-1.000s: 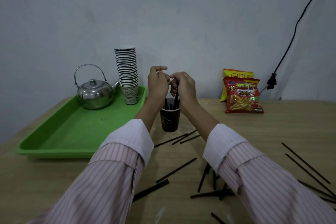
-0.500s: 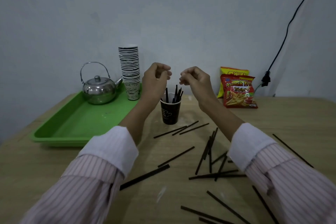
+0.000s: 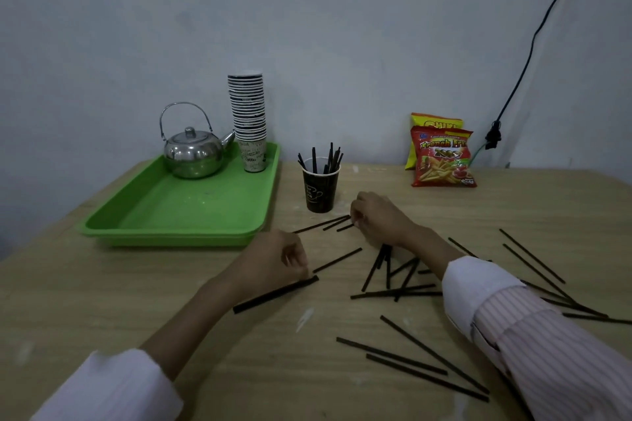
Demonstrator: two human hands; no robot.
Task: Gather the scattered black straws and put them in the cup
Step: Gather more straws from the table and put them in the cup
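On a wooden table [image 3: 102, 301], black straws [image 3: 337, 260] lie scattered in front of and to the right of a dark paper cup [image 3: 320, 190]. The cup stands upright and already holds a bunch of them, tips fanning above its rim.

Just in front of the cup, the right hand [image 3: 376, 219] has its fingers curled at the ends of three straws [image 3: 321, 225] lying almost parallel, apparently the next bundle to go in. Whether the fingertips have closed on them cannot be told. Further in front of the cup and slightly left, the left hand [image 3: 273, 258] hovers knuckles-up, fingers curled over the tip of a broad straw [image 3: 276, 295]. Here too a grip cannot be confirmed. Starting with the pieces nearest the cup looks meant to keep each carry short.

Right of the hands, away from the cup, a tangle [image 3: 393, 278] of crossed straws will likely need teasing apart. The striped right sleeve [image 3: 513, 325] lies over several more. The straws leaning in the cup crowd its mouth and could snag newcomers, though nothing stands between either hand and the rim.

Left of the cup sits a green tray [image 3: 171, 236] carrying a steel kettle [image 3: 193, 155] and a cup stack [image 3: 249, 120]. To the cup's right, snack bags [image 3: 443, 161] lean against the wall, below a dangling black cable [image 3: 533, 41].
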